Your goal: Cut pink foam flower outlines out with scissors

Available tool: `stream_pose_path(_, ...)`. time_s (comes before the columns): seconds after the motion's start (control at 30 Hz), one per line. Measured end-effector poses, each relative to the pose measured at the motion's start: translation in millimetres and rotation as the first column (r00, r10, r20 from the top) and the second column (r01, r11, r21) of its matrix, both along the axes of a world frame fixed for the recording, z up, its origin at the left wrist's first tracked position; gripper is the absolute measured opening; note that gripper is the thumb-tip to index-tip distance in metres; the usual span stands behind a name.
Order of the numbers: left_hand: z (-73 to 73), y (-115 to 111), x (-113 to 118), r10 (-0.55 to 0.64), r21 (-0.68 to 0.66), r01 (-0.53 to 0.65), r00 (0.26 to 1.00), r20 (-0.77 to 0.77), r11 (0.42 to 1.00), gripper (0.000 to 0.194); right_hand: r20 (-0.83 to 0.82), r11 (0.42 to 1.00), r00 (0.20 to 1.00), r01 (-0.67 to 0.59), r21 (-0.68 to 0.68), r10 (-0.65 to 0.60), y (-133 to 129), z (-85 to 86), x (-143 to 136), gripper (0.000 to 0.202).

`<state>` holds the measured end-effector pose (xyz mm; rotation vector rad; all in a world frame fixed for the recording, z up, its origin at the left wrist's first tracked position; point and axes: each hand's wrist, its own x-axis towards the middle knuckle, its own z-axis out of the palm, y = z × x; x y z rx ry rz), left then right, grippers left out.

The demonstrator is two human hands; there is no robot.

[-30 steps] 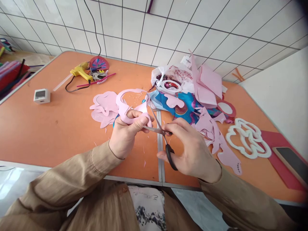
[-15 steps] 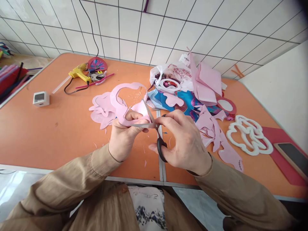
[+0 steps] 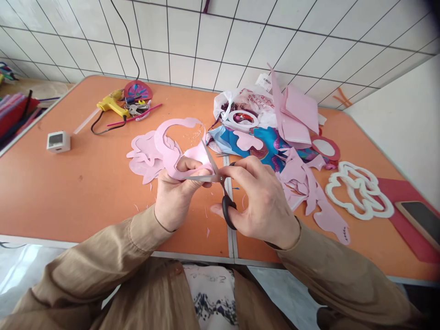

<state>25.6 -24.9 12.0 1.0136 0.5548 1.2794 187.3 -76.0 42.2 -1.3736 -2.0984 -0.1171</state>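
My left hand (image 3: 177, 195) is closed on a curved pink felt-like sheet (image 3: 164, 142), pinching it near its lower right edge. Part of the sheet arches up and away as a loose band. In my right hand (image 3: 268, 199) are scissors (image 3: 220, 178) with black handles, their blades spread apart. The blades straddle the pink sheet right beside my left fingertips. Behind the left hand lie cut pink pieces (image 3: 146, 153) in a loose stack. Which part of the sheet sits deepest between the blades is partly hidden by my fingers.
A yellow glue gun (image 3: 113, 104) lies at the back left, near a small white box (image 3: 58, 141). Right of centre are a plastic bag (image 3: 254, 103), folded pink sheets (image 3: 300, 110) and pink scraps (image 3: 299, 172). White cloud-shaped outlines (image 3: 360, 190) and a phone (image 3: 421, 220) lie at the right.
The scissors and my right hand have shifted slightly left. The blades are still apart, and my left hand keeps its hold on the pink sheet.
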Motion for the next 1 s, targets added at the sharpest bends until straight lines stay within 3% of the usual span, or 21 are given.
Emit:
stream_pose_path(0.47,-1.7,1.3,-1.4,0.030,0.081,-0.027,0.999,-0.030,0.996,0.016,-0.010,1.000,1.000,-0.020,-0.024,0.019,-1.4,1.7,0.6,0.032)
stream_pose_path(0.8,-1.8,2.0,-3.1,0.031,0.068,-0.024,0.995,-0.090,0.997,0.021,-0.029,0.998,1.000,-0.007,-0.061,0.005,-2.3,2.0,2.7,0.033)
stream_pose_path(1.0,-2.8,2.5,-2.7,0.028,0.086,-0.022,0.997,-0.069,0.996,0.014,-0.017,0.999,1.000,-0.001,-0.034,0.001,-2.0,-0.9,2.5,0.033)
